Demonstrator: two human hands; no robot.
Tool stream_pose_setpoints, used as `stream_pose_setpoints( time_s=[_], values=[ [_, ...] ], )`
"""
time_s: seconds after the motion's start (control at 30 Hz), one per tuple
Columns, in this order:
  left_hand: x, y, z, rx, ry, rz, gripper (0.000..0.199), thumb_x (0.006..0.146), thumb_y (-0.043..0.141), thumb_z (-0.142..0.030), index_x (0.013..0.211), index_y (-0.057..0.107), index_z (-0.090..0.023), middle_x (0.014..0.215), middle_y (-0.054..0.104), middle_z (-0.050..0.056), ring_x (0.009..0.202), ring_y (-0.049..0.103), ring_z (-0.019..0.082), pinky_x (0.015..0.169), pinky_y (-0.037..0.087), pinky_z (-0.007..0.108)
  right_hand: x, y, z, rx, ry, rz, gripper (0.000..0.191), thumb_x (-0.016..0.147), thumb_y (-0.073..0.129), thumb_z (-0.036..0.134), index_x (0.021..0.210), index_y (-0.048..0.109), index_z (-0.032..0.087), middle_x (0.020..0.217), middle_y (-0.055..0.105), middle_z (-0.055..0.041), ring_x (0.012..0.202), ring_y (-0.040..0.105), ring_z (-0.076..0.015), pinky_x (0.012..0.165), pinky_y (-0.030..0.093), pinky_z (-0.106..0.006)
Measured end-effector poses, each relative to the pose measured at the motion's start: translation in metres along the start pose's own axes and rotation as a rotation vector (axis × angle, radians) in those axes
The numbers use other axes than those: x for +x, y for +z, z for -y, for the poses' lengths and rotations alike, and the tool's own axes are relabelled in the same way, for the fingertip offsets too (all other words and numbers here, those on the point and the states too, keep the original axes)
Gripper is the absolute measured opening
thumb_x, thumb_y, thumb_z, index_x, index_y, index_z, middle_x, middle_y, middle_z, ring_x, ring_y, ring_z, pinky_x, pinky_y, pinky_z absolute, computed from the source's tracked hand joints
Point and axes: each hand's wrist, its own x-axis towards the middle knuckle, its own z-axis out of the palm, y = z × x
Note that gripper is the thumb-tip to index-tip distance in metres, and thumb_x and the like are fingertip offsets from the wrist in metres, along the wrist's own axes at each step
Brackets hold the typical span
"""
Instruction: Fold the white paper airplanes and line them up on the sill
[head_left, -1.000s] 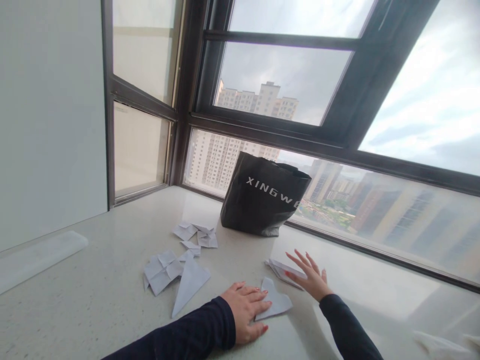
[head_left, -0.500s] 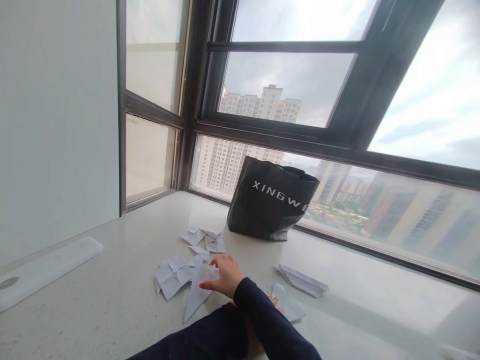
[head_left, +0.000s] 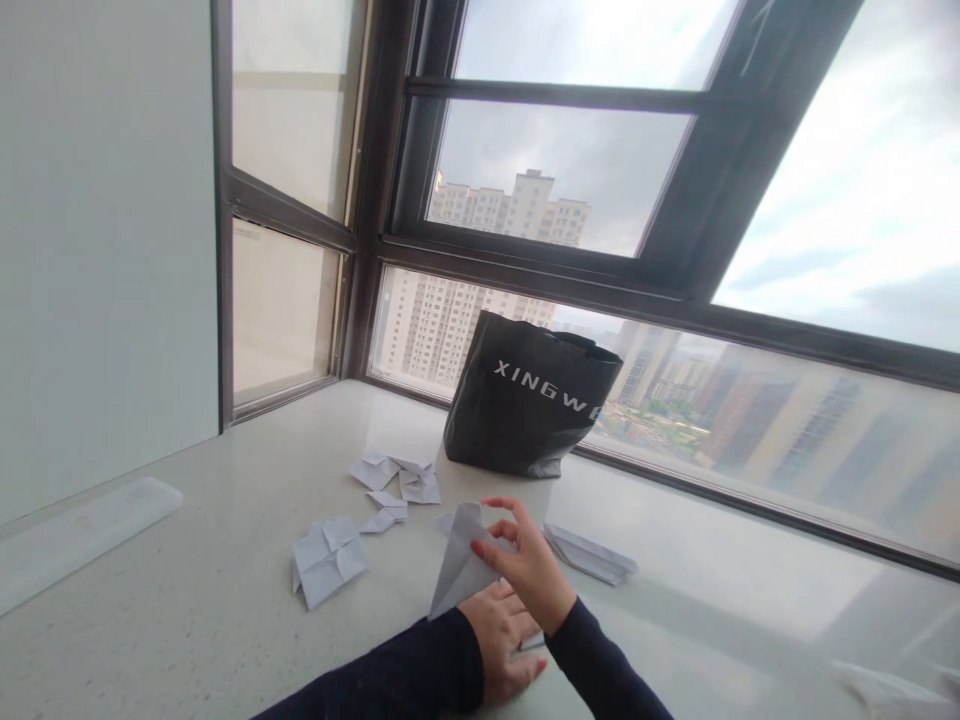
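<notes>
The right hand [head_left: 525, 555], lower centre of the frame, now pinches the white, triangular folded-paper piece [head_left: 459, 570] between thumb and fingers. Previously lying on the pale speckled countertop [head_left: 225, 580], this triangle is now parted from the white, blocky folded-paper piece [head_left: 330, 560] at lower left and brought beside the left hand [head_left: 504, 640], which lies palm-down, fingers extended, clasping nothing visible.

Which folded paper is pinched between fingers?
The pointed paper, in the right hand; the creased square at left, long strip and small pieces near the black bag lie on the counter.
</notes>
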Motion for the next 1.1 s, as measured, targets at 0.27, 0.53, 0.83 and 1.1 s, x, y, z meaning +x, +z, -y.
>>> stream_pose_setpoints(
  time_s=[0.27, 0.53, 0.83, 1.1],
  values=[
    [-0.002, -0.033, -0.007, -0.121, -0.032, 0.120, 0.034, 0.084, 0.034, -0.039, 0.116, 0.042, -0.032, 0.129, 0.040, -0.001, 0.118, 0.033, 0.023, 0.093, 0.022, 0.050, -0.036, -0.124, -0.014, 0.087, 0.095, -0.391, 0.059, 0.050, 0.071, 0.044, 0.097, 0.050, 0.016, 0.076, 0.063, -0.0058, 0.067, 0.060, -0.0213, 0.057, 0.046, -0.029],
    [0.001, -0.014, -0.001, -0.304, 0.006, 0.026, 0.036, 0.075, 0.045, -0.017, 0.104, 0.052, -0.037, 0.116, 0.053, -0.007, 0.112, 0.040, 0.021, 0.091, 0.019, 0.046, -0.057, -0.146, -0.057, 0.073, 0.291, -0.481, 0.044, 0.044, 0.072, 0.045, 0.074, 0.055, 0.017, 0.060, 0.065, -0.0032, 0.054, 0.058, -0.0197, 0.047, 0.042, -0.028],
    [0.007, -0.032, 0.002, -0.697, -0.286, -0.496, 0.018, 0.069, 0.038, -0.011, 0.078, 0.052, -0.015, 0.068, 0.057, 0.003, 0.066, 0.054, 0.015, 0.065, 0.039, 0.027, -0.067, -0.099, -0.044, 0.227, 0.259, -0.140, 0.039, 0.052, 0.067, 0.049, 0.068, 0.047, 0.019, 0.056, 0.059, 0.0010, 0.046, 0.051, -0.0125, 0.041, 0.033, -0.021],
    [0.010, -0.024, 0.005, -0.791, -0.308, -0.331, 0.028, 0.074, 0.046, -0.021, 0.101, 0.048, -0.016, 0.062, 0.046, -0.003, 0.049, 0.046, 0.009, 0.048, 0.035, 0.019, -0.071, -0.069, -0.052, -0.230, 0.004, -0.074, 0.030, 0.063, 0.059, 0.048, 0.065, 0.053, 0.018, 0.078, 0.059, -0.0031, 0.074, 0.053, -0.0174, 0.058, 0.038, -0.025]
  ],
)
